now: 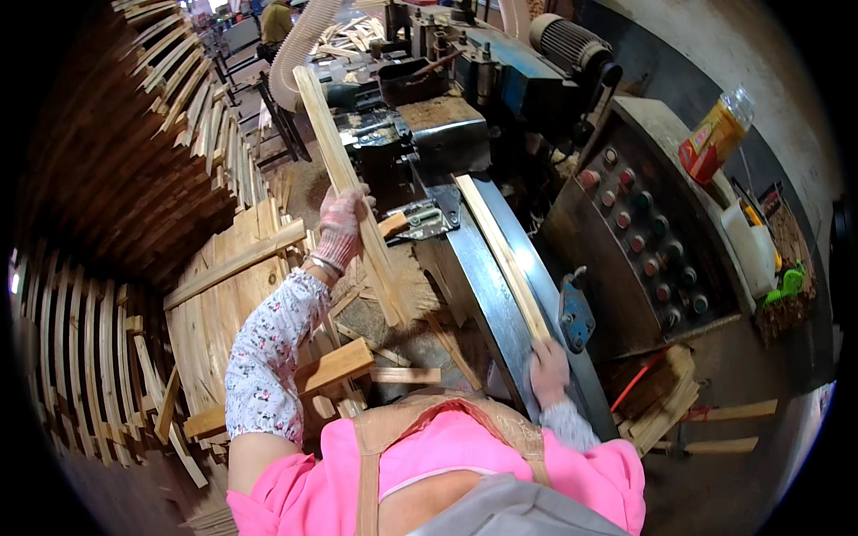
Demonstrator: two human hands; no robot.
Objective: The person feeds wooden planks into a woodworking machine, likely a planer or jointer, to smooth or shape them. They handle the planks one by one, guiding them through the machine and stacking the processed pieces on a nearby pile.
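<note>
My left hand (340, 221), in a pinkish knit glove, is closed around a long pale wooden strip (382, 279). That strip is tilted, one end up by the machine and the other down in front of me. My right hand (548, 373), slightly blurred, grips the near end of a second wooden strip (500, 255). This one lies lengthwise on the shiny metal infeed bed (483, 284), and its far end points toward the woodworking machine (447, 134).
A control panel (639, 237) with several buttons stands at the right, with a bottle (715, 134) on top. A blue bracket (576, 313) is fixed beside the bed. Boards (223, 277) and stacked strips (89, 357) fill the left. A ribbed hose (299, 54) runs behind.
</note>
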